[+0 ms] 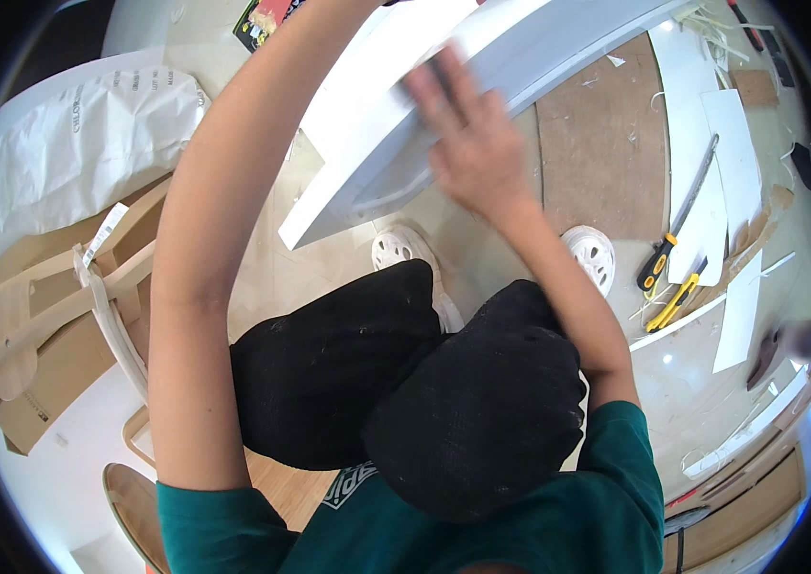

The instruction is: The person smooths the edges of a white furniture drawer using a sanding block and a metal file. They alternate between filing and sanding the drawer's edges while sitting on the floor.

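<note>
Right hand (467, 143): pressed flat, fingers spread, on the face of the long white curved foam-like panel (444, 86); something dark shows under the fingertips, perhaps a sanding pad, but blur hides it. A press, not a clasp.
Left hand: out of view past the top edge; only the bare forearm (223, 191) rises toward the panel's far side, so I cannot tell what it grips.
Panel position: held up in the air above the black-trousered knees (405, 383), its lower corner pointing down at the pale floor (348, 277), resting on nothing I can see.
Around it: two white slotted shoes (589, 251) on the floor below; a yellow-and-black handled saw (678, 225) and a yellow utility knife (675, 301) on white strips by the brown board's (601, 143) right edge; a cardboard box (51, 354) with bent wooden parts at left.
Risk one: the unsupported panel could twist or slip, should the flat hand push harder than the hidden one resists.
Risk two: a dropped corner could dent on the floor.
Risk three: blades lie within reach of a sliding foot.
</note>
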